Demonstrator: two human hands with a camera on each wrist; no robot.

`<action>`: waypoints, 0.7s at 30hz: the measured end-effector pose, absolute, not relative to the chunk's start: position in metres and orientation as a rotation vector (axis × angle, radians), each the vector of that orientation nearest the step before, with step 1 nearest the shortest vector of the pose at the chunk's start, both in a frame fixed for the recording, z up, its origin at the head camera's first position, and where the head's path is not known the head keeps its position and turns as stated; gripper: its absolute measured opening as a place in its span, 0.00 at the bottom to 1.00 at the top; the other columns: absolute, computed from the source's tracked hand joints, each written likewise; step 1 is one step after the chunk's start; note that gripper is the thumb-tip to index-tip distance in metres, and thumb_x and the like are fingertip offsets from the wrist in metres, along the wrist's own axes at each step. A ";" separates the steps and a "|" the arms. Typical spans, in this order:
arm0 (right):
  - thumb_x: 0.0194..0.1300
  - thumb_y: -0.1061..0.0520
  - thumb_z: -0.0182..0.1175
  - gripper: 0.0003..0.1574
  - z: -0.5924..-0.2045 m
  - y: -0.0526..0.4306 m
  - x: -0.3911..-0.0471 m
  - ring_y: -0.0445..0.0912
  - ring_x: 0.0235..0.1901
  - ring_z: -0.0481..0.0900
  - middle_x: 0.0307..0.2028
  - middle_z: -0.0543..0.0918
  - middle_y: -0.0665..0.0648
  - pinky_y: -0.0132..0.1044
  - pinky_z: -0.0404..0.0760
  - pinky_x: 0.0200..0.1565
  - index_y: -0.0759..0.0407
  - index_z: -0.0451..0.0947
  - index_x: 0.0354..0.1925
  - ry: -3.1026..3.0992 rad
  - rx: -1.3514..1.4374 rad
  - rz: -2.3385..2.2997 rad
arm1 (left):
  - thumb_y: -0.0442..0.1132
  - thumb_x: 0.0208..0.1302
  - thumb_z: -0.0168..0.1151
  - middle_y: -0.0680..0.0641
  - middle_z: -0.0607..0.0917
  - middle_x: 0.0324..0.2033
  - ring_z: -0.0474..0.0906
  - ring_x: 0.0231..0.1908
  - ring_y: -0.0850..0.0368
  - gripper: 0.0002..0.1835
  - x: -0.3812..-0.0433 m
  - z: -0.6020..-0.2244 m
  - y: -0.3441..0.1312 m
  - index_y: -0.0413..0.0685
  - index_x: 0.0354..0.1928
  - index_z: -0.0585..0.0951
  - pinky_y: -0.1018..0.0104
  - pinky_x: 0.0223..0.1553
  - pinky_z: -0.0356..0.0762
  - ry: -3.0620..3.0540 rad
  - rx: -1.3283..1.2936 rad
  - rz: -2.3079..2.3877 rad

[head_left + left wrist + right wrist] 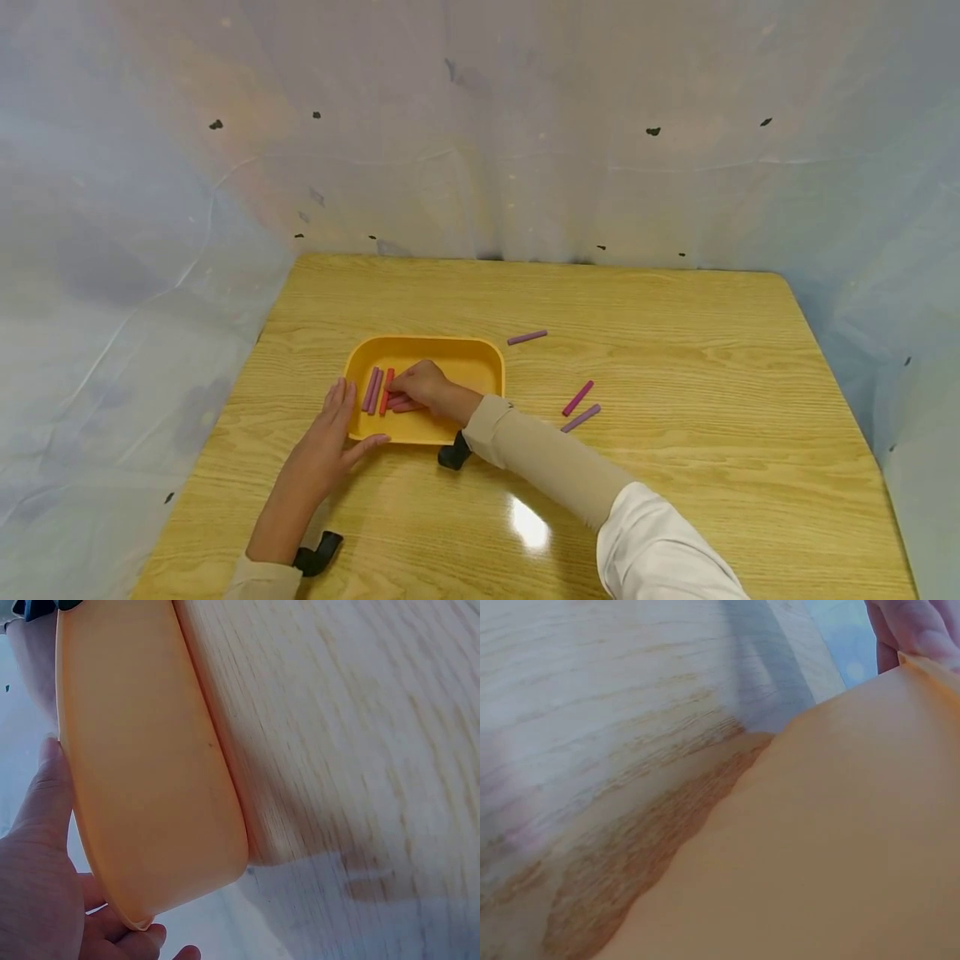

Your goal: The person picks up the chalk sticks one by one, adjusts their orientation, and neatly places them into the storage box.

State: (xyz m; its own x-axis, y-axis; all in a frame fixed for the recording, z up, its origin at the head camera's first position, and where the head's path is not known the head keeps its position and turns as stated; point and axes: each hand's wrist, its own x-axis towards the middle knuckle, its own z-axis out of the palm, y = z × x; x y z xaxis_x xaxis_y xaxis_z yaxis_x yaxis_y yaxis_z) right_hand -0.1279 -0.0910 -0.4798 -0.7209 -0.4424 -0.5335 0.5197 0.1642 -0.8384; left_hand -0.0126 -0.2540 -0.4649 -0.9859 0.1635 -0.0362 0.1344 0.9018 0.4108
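Note:
A yellow tray (465, 350) stands on the wooden table, with several thin coloured sticks inside. My left hand (318, 450) rests at its near left corner, fingers along the left side and thumb on the near rim. In the left wrist view, the tray wall (150, 765) fills the middle, with the thumb (49, 787) against its rim. My right hand (426, 387) reaches inside the tray, bent fingertips at a red stick (386, 396). Two purple sticks (371, 390) lie left of it, side by side. Pinkish sticks (405, 405) lie partly hidden under the right hand.
Right of the tray, a purple stick (527, 337), a magenta stick (577, 398) and another purple stick (582, 417) lie on the table (675, 350). Behind the table hangs pale plastic sheeting (525, 167). Black wrist mounts (453, 452) show below the tray's near rim.

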 end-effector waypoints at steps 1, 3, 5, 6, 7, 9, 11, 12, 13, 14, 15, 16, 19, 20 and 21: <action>0.63 0.62 0.59 0.11 -0.480 -0.091 -0.128 0.56 0.35 0.84 0.32 0.84 0.69 0.44 0.81 0.38 0.72 0.81 0.36 1.705 0.074 -1.659 | 0.68 0.57 0.52 0.33 0.44 0.70 0.42 0.69 0.40 0.54 -0.013 -0.465 -0.254 0.38 0.72 0.46 0.39 0.59 0.56 2.997 0.234 0.640; 0.63 0.62 0.59 0.11 -0.479 -0.091 -0.128 0.57 0.35 0.83 0.32 0.84 0.69 0.44 0.81 0.39 0.73 0.81 0.36 1.708 0.074 -1.661 | 0.68 0.57 0.52 0.33 0.45 0.70 0.43 0.69 0.40 0.54 -0.013 -0.465 -0.254 0.39 0.72 0.47 0.40 0.60 0.56 3.002 0.233 0.637; 0.63 0.62 0.59 0.11 -0.479 -0.092 -0.128 0.57 0.35 0.83 0.32 0.84 0.69 0.44 0.81 0.39 0.73 0.81 0.36 1.717 0.078 -1.661 | 0.68 0.57 0.52 0.34 0.44 0.70 0.43 0.69 0.40 0.53 -0.013 -0.465 -0.254 0.39 0.72 0.47 0.40 0.60 0.56 3.007 0.233 0.640; 0.63 0.62 0.59 0.11 -0.479 -0.092 -0.127 0.57 0.35 0.83 0.32 0.84 0.69 0.44 0.81 0.39 0.73 0.81 0.36 1.719 0.081 -1.663 | 0.68 0.57 0.52 0.35 0.44 0.70 0.43 0.69 0.40 0.53 -0.013 -0.466 -0.254 0.39 0.72 0.47 0.40 0.60 0.56 3.008 0.232 0.639; 0.63 0.62 0.59 0.11 -0.479 -0.092 -0.127 0.57 0.35 0.83 0.32 0.83 0.69 0.45 0.81 0.39 0.73 0.81 0.36 1.718 0.085 -1.667 | 0.68 0.57 0.52 0.35 0.44 0.70 0.43 0.69 0.40 0.53 -0.013 -0.466 -0.254 0.39 0.72 0.47 0.40 0.60 0.56 3.011 0.233 0.642; 0.62 0.62 0.60 0.12 -0.480 -0.092 -0.127 0.56 0.35 0.84 0.32 0.84 0.69 0.44 0.81 0.38 0.73 0.81 0.36 1.726 0.090 -1.665 | 0.67 0.57 0.52 0.36 0.43 0.70 0.42 0.69 0.40 0.53 -0.013 -0.466 -0.254 0.39 0.72 0.47 0.40 0.60 0.56 3.010 0.236 0.646; 0.63 0.62 0.59 0.12 -0.480 -0.093 -0.126 0.56 0.35 0.84 0.32 0.84 0.69 0.44 0.81 0.38 0.74 0.81 0.36 1.724 0.096 -1.669 | 0.67 0.57 0.52 0.37 0.42 0.70 0.42 0.69 0.41 0.53 -0.012 -0.466 -0.254 0.39 0.72 0.47 0.40 0.60 0.55 3.007 0.237 0.650; 0.62 0.62 0.60 0.12 -0.481 -0.093 -0.126 0.56 0.34 0.84 0.32 0.84 0.69 0.44 0.81 0.38 0.73 0.81 0.36 1.728 0.102 -1.669 | 0.68 0.57 0.52 0.38 0.41 0.70 0.42 0.69 0.41 0.53 -0.012 -0.466 -0.254 0.39 0.72 0.47 0.40 0.60 0.55 3.006 0.239 0.649; 0.62 0.62 0.60 0.12 -0.481 -0.093 -0.126 0.55 0.34 0.84 0.32 0.84 0.68 0.44 0.81 0.38 0.73 0.81 0.35 1.734 0.107 -1.667 | 0.68 0.57 0.52 0.38 0.41 0.70 0.42 0.69 0.41 0.53 -0.012 -0.466 -0.254 0.39 0.72 0.47 0.40 0.60 0.55 3.005 0.242 0.651; 0.62 0.62 0.60 0.12 -0.481 -0.094 -0.126 0.55 0.34 0.84 0.31 0.84 0.68 0.43 0.81 0.37 0.73 0.81 0.35 1.740 0.111 -1.663 | 0.68 0.57 0.52 0.38 0.41 0.70 0.41 0.69 0.41 0.53 -0.012 -0.465 -0.254 0.39 0.72 0.46 0.40 0.60 0.55 3.003 0.243 0.649; 0.62 0.61 0.60 0.12 -0.481 -0.094 -0.125 0.55 0.33 0.84 0.31 0.84 0.67 0.43 0.81 0.37 0.72 0.82 0.35 1.747 0.113 -1.661 | 0.68 0.57 0.52 0.38 0.41 0.70 0.42 0.69 0.40 0.53 -0.012 -0.465 -0.254 0.39 0.72 0.46 0.40 0.60 0.55 3.003 0.242 0.650; 0.62 0.61 0.60 0.12 -0.481 -0.094 -0.125 0.54 0.33 0.84 0.31 0.84 0.67 0.43 0.81 0.37 0.72 0.82 0.35 1.751 0.116 -1.660 | 0.68 0.57 0.52 0.38 0.41 0.70 0.41 0.69 0.40 0.53 -0.012 -0.465 -0.254 0.39 0.72 0.46 0.40 0.60 0.55 3.000 0.241 0.649; 0.62 0.61 0.61 0.11 -0.481 -0.095 -0.125 0.54 0.33 0.84 0.31 0.84 0.67 0.42 0.81 0.36 0.72 0.82 0.34 1.761 0.125 -1.661 | 0.68 0.58 0.51 0.37 0.41 0.70 0.41 0.69 0.41 0.53 -0.012 -0.466 -0.254 0.38 0.72 0.46 0.39 0.60 0.55 2.996 0.238 0.650; 0.62 0.61 0.61 0.11 -0.481 -0.095 -0.125 0.54 0.33 0.84 0.31 0.84 0.67 0.42 0.81 0.36 0.72 0.82 0.34 1.763 0.125 -1.662 | 0.68 0.57 0.51 0.37 0.41 0.70 0.41 0.69 0.41 0.53 -0.012 -0.466 -0.254 0.38 0.72 0.46 0.40 0.60 0.55 2.994 0.235 0.648; 0.62 0.61 0.61 0.11 -0.481 -0.095 -0.125 0.55 0.33 0.84 0.31 0.84 0.67 0.43 0.81 0.36 0.72 0.82 0.33 1.764 0.127 -1.664 | 0.68 0.57 0.51 0.37 0.41 0.70 0.41 0.69 0.41 0.53 -0.012 -0.466 -0.253 0.38 0.72 0.46 0.40 0.60 0.55 2.993 0.234 0.649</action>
